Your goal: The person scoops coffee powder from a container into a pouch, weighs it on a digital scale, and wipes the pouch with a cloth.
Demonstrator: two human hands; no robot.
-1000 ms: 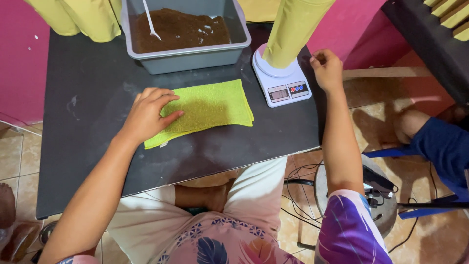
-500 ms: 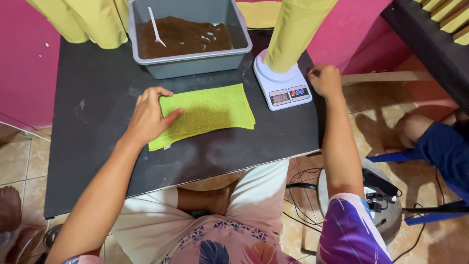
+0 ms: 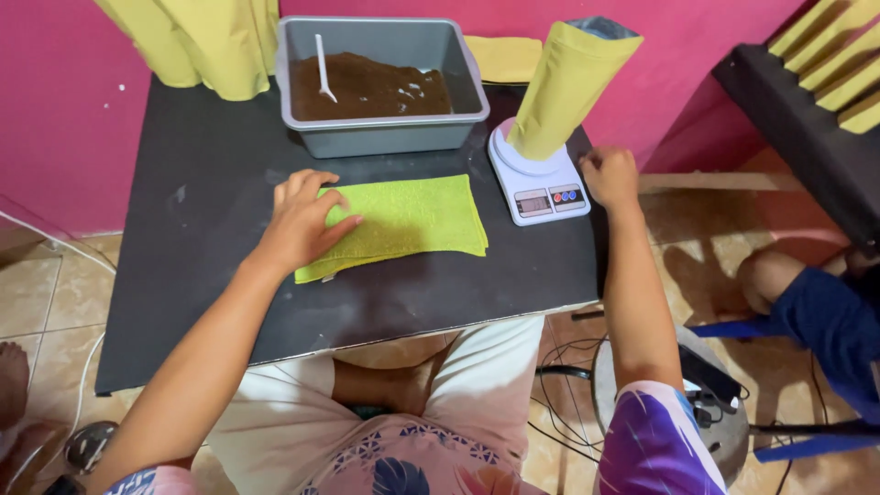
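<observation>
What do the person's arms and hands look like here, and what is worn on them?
Both hands, left hand and right hand, are bare: no gloves, rings or watch visible. Forearms are uncovered. Short sleeves end at the upper arms: purple with white on the right sleeve, a floral print on the left.

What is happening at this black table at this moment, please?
A person sits at the black table. The left hand lies flat on a folded green cloth. The right hand, closed into a loose fist, rests at the table's edge beside a white kitchen scale. An open yellow pouch stands on the scale. Behind the cloth, a grey tub holds brown powder and a white spoon.
</observation>
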